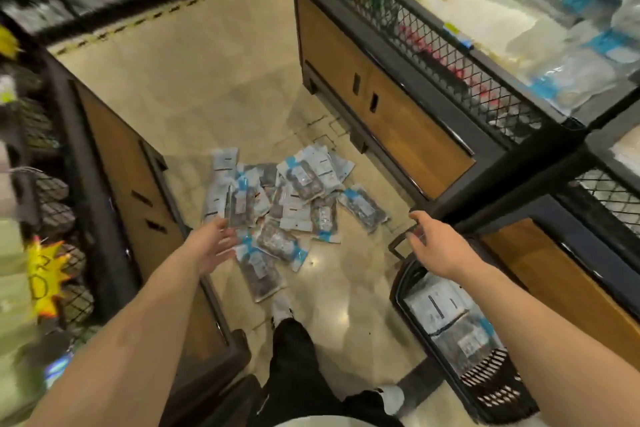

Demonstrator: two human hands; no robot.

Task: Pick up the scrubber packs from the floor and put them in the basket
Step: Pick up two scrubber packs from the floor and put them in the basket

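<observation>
About 15 scrubber packs (291, 191) lay piled on the floor (207, 97); overlap blocked exact count. 1 basket (498, 388) at right held at least 2. Left hand (216, 246), right hand (431, 248) both empty, fingers loose.

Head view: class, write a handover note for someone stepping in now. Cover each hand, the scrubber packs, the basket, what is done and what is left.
Left hand: open and empty, reaching over the near edge of the pile.
Right hand: open and empty, above the far end of the black plastic mesh basket.
Clear plastic scrubber packs with blue-and-white labels: heaped on the beige tiled floor.
Done: a few packs lie in the basket.
Left: move the whole floor heap into the basket.
</observation>
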